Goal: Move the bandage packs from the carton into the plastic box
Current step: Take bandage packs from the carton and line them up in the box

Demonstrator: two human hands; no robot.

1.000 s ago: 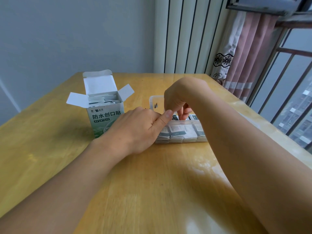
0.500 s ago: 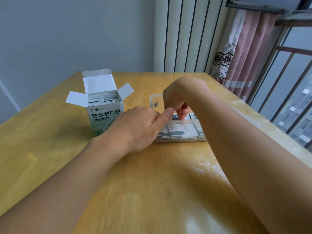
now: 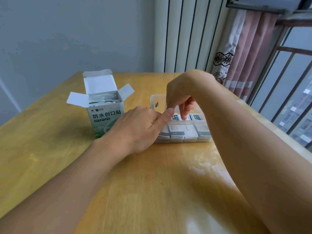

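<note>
The carton (image 3: 105,121) reads 防水创口贴. The left hand (image 3: 140,128), curled, steadies the box (image 3: 184,132); right hand (image 3: 181,98) fingers press packs (image 3: 190,132).

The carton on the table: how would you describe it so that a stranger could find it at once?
On the wooden table, look to the left of the clear plastic box. The carton stands upright just behind the left hand. It alone is cardboard, white and green with printed characters, its top flaps open over bandage packs.
</note>
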